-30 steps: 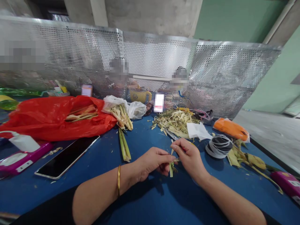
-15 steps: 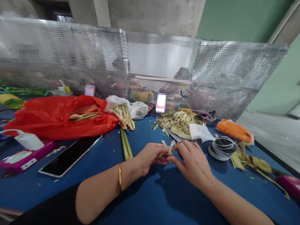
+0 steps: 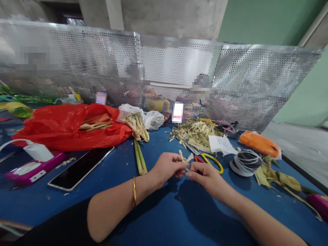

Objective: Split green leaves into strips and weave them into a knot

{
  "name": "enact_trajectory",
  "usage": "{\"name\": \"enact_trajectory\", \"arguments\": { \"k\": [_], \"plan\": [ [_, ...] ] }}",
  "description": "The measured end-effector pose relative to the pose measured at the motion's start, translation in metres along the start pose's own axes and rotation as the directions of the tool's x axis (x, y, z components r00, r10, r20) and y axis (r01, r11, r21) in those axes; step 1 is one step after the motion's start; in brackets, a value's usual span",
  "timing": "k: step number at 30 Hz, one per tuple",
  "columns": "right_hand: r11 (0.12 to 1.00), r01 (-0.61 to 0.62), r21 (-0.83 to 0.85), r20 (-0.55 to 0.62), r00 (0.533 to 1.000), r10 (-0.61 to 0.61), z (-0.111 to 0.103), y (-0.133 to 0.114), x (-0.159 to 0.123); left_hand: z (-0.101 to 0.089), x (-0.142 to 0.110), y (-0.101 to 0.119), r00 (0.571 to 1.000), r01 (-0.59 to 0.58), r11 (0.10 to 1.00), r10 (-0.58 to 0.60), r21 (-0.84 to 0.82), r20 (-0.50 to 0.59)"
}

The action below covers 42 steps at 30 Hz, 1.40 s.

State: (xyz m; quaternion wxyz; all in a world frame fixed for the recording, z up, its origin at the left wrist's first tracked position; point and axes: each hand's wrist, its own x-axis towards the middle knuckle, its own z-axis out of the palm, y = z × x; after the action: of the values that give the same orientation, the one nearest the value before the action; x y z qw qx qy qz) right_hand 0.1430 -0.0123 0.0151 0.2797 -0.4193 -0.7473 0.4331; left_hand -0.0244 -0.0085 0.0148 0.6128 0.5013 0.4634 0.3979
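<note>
My left hand (image 3: pixel 171 167) pinches a pale strip of dried leaf (image 3: pixel 182 157), whose ends stick up above the fingertips. Close beside it, my right hand (image 3: pixel 203 176) has its thumb and forefinger closed on the lower end of the same leaf strip. The fingers cover most of the strip. Just beyond my right hand lie scissors (image 3: pixel 214 161) with red and yellow handles, their blades pointing at a heap of leaf scraps (image 3: pixel 197 133). Left of my left hand, green stalks (image 3: pixel 139 159) rest on the blue table (image 3: pixel 164 218).
A red plastic bag (image 3: pixel 58 126) with dried husks, a phone (image 3: pixel 80 169) and a purple power strip (image 3: pixel 36 169) with a charger lie to the left. Rightward are a spool of clear strip (image 3: pixel 244 163), white paper (image 3: pixel 221 145) and an orange packet (image 3: pixel 260 144). A perforated metal screen (image 3: pixel 176 58) stands behind.
My right hand has lowered and its fingers have curled in, uncovering the scissors' handles. The leaf strip stays between both hands. The view has shifted slightly.
</note>
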Motion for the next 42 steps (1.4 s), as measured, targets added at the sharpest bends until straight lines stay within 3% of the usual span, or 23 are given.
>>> {"name": "enact_trajectory", "arguments": {
  "k": [5,8,13,16,19,26,31,34,36,38,40,42],
  "plan": [
    [0.999,0.040,-0.025,0.007,0.999,-0.040,-0.001,-0.008,-0.005,0.003,-0.002,0.001,0.997,-0.043,0.999,0.044,0.023,-0.056],
    [0.999,0.043,-0.029,-0.009,0.999,-0.043,0.000,-0.011,-0.007,0.003,-0.002,0.001,0.999,-0.046,0.999,0.047,0.025,-0.027],
    [0.990,-0.106,0.095,0.015,0.994,0.105,-0.004,-0.006,-0.001,-0.002,-0.001,0.006,0.997,0.063,0.997,-0.061,-0.046,0.040],
    [0.959,-0.184,0.215,-0.074,0.976,0.204,-0.006,-0.001,0.004,-0.003,0.000,0.007,0.997,0.057,0.998,-0.055,-0.042,0.045],
    [0.955,-0.148,0.257,-0.175,0.965,0.197,-0.006,0.003,0.007,-0.003,0.000,0.005,0.996,0.053,0.999,-0.053,-0.003,0.068],
    [0.993,-0.110,0.036,-0.197,0.974,0.115,-0.005,0.005,0.006,0.002,-0.003,-0.001,0.992,-0.082,0.981,0.062,0.175,0.114],
    [0.990,-0.075,-0.119,-0.291,0.956,0.037,-0.005,0.010,0.008,0.001,-0.003,0.001,0.991,-0.073,0.983,0.053,0.167,0.120],
    [0.968,-0.013,-0.250,-0.325,0.943,-0.072,-0.009,0.007,0.006,0.000,-0.003,0.001,0.994,-0.028,0.995,0.017,0.094,0.110],
    [0.906,0.070,-0.418,-0.346,0.910,-0.230,-0.013,0.002,0.002,0.000,-0.003,0.001,0.996,0.030,0.999,-0.031,0.017,0.086],
    [0.758,0.165,-0.631,-0.320,0.835,-0.448,-0.015,-0.005,-0.002,0.001,-0.004,0.001,0.994,0.088,0.995,-0.084,-0.056,0.068],
    [0.542,0.277,-0.793,-0.165,0.759,-0.630,-0.014,-0.010,-0.007,0.001,-0.003,0.002,0.991,0.124,0.984,-0.115,-0.132,0.073],
    [0.345,0.394,-0.852,0.053,0.721,-0.691,-0.007,-0.012,-0.010,0.002,-0.003,0.002,0.990,0.133,0.971,-0.118,-0.201,0.082]
  ]
}}
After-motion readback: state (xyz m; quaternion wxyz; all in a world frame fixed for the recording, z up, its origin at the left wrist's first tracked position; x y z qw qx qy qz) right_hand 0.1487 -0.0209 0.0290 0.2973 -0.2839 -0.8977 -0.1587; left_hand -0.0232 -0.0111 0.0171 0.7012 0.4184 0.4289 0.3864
